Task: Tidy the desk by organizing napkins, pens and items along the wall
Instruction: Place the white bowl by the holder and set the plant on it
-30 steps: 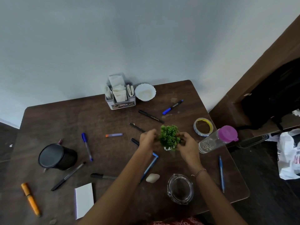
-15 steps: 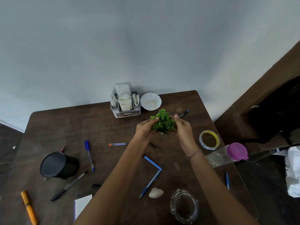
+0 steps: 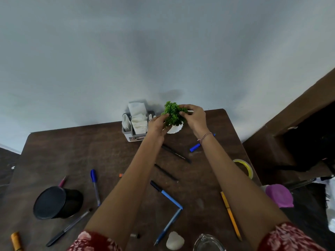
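A small green potted plant (image 3: 174,113) is held between my left hand (image 3: 158,125) and my right hand (image 3: 194,117), right by the wall at the desk's far edge. It hangs over the white bowl (image 3: 175,129), whose rim shows beneath it. The grey napkin holder (image 3: 135,122) with white napkins stands just left of the plant. Several pens lie scattered on the brown desk (image 3: 90,151): a blue-capped pen (image 3: 95,186), black pens (image 3: 176,153), blue pens (image 3: 167,195), a yellow pencil (image 3: 231,215).
A black cup (image 3: 57,202) lies on its side at the left. A yellow tape roll (image 3: 244,166) and a bottle with a purple lid (image 3: 279,195) sit at the right edge. A glass jar (image 3: 208,243) and a white shell-like piece (image 3: 175,242) are near me. An orange marker (image 3: 16,240) is at the bottom left.
Both hands lifted the plant from the middle of the desk and carried it away from me to the wall, above the white bowl beside the napkin holder.
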